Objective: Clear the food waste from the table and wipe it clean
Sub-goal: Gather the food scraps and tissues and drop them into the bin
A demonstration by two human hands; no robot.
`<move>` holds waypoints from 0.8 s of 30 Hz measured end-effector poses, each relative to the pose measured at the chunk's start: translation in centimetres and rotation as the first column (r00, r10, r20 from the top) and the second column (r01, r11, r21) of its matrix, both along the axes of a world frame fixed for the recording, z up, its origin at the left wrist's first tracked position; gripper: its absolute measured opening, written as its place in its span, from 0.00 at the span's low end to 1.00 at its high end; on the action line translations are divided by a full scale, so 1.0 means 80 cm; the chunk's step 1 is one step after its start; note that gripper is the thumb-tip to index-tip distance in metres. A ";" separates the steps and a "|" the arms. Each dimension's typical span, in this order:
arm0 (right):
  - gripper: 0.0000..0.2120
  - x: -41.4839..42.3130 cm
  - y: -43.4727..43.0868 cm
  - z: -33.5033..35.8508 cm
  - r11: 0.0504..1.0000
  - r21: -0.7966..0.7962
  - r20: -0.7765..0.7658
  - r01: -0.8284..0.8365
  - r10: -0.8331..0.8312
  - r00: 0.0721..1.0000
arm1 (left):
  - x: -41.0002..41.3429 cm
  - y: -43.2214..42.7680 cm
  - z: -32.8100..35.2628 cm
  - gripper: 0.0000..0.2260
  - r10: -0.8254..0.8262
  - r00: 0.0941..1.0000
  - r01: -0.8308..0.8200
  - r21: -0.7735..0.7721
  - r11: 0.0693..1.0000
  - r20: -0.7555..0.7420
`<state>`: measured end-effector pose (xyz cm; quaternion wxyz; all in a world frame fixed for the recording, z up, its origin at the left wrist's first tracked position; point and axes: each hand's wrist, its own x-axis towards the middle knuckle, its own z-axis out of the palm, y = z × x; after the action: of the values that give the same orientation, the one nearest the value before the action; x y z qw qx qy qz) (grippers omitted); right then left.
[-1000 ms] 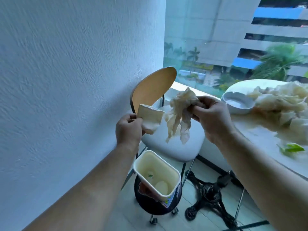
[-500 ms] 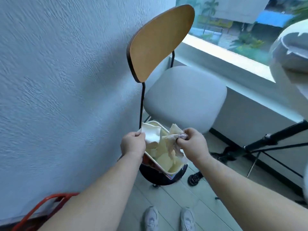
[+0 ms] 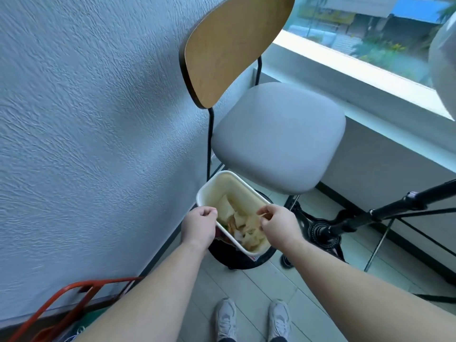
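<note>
Two hands hover over a white container (image 3: 217, 180) that sits tilted on top of a round black bin (image 3: 237, 257). The bin stands on the tiled floor (image 3: 259, 285), near the floor's edge along the textured wall (image 3: 86, 119), and the container's far end is tucked under the front edge of a grey-seated chair (image 3: 278, 134) with a wooden back.

The food waste (image 3: 243, 224), pale crumpled tissue and scraps, lies inside the container, heaped toward its near end.

The left hand (image 3: 199, 227) is at the container's near-left rim, its fingers curled into a loose fist with nothing visible in them. The right hand (image 3: 277, 224) is above the near-right rim, over the waste. Its fingers are curled too, with thumb and forefinger tips pressed together; there may be a thin pale scrap between them, but the view is too soft to be sure.

A pair of grey shoes (image 3: 225, 317) stands at the floor's near edge, a black cast stand base (image 3: 320, 230) is just right of the bin, and a red metal frame (image 3: 69, 291) leans by the wall at the near-left corner.
</note>
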<state>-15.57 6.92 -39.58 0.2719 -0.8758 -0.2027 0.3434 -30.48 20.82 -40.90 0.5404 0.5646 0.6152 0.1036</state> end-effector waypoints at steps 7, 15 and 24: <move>0.11 0.003 0.003 0.044 0.999 0.049 0.068 0.011 -0.014 0.998 | 0.003 0.016 0.042 0.10 -0.023 0.997 0.019 0.050 0.999 0.078; 0.08 0.022 0.011 0.151 0.967 0.247 0.159 0.067 -0.108 0.981 | 0.044 0.029 0.145 0.08 -0.132 0.973 0.096 0.187 0.978 0.189; 0.09 0.051 -0.022 0.322 0.864 0.490 0.319 0.118 -0.303 0.898 | 0.121 0.017 0.290 0.05 -0.312 0.859 0.174 0.343 0.923 0.405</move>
<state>-11.47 5.20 -13.84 0.4622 -0.8536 -0.2287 0.0743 -20.80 22.18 -17.72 0.5868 0.6728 0.3730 0.2526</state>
